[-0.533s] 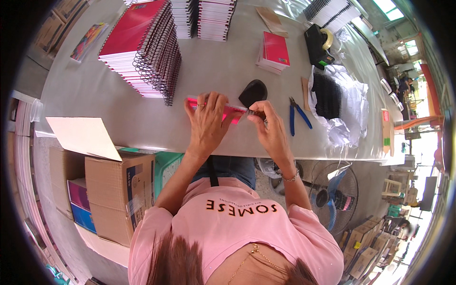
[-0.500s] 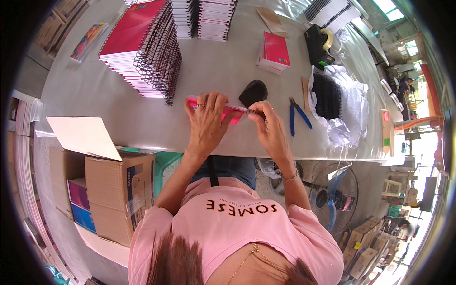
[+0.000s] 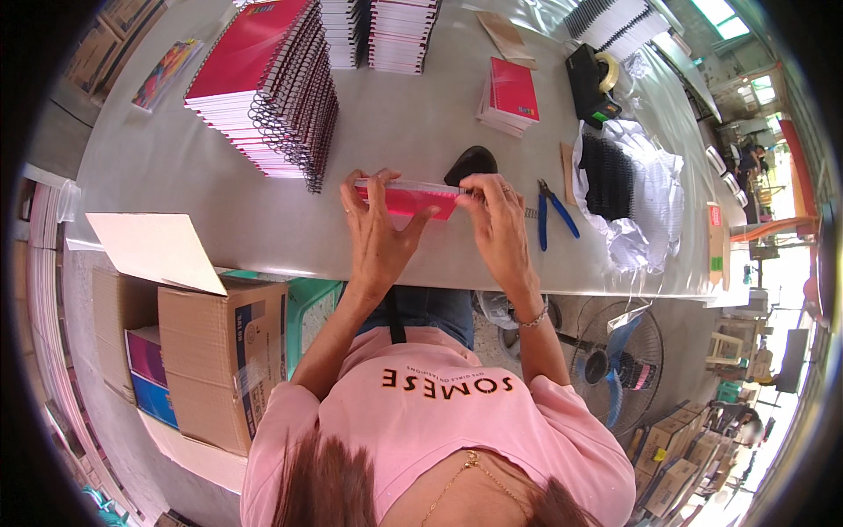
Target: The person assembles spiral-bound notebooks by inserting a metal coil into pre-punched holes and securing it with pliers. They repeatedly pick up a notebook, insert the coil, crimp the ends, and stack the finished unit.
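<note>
A pink-covered notebook [image 3: 406, 204] is held up on edge just above the table, its punched spine edge uppermost. My left hand [image 3: 378, 233] grips it, thumb on the near cover and fingers over the top. My right hand [image 3: 497, 220] is closed at the notebook's right end, with thumb and fingertips pinched at the spine corner. A short length of dark spiral binding coil [image 3: 531, 212] sticks out past this hand; the rest is hidden by the fingers. Behind the right fingertips lies a black rounded object [image 3: 471, 164]. Blue-handled pliers [image 3: 552, 215] rest to its right.
A tall stack of spiral-bound red notebooks [image 3: 255, 88] stands back left, with more stacks [image 3: 399, 35] behind. A small pile of red notebooks [image 3: 509, 95], a tape dispenser [image 3: 590, 83] and black coils [image 3: 608, 178] on crumpled paper are right. An open carton [image 3: 206, 369] sits below left.
The notebook has tilted so that more of its pink cover and spine edge show. My right hand has shifted onto its right corner, and a coil end now shows beyond that hand.
</note>
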### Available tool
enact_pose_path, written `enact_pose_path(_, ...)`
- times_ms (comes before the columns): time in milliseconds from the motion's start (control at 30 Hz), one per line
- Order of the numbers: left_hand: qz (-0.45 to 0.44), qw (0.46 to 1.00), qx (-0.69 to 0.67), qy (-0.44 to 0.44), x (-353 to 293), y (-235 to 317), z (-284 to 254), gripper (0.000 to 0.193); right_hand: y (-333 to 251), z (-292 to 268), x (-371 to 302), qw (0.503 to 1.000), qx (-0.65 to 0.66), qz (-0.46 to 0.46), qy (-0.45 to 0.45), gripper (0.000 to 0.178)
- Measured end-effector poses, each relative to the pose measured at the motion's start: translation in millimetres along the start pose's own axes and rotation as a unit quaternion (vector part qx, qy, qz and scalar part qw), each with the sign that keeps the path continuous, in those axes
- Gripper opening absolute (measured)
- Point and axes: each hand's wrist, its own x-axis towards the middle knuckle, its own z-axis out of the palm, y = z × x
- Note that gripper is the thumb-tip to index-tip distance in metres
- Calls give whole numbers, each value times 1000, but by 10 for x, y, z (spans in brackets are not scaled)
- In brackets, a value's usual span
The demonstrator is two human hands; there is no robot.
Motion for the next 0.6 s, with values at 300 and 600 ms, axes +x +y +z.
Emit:
enact_pose_path(300, 92, 993, -11, -70, 148, -267, -87, 72, 206, -153, 117, 990, 76, 59, -105, 25)
enact_pose_path(600, 35, 993, -89, -74, 140, -249, -118, 80, 759, -143, 116, 871, 411, 193, -187, 48)
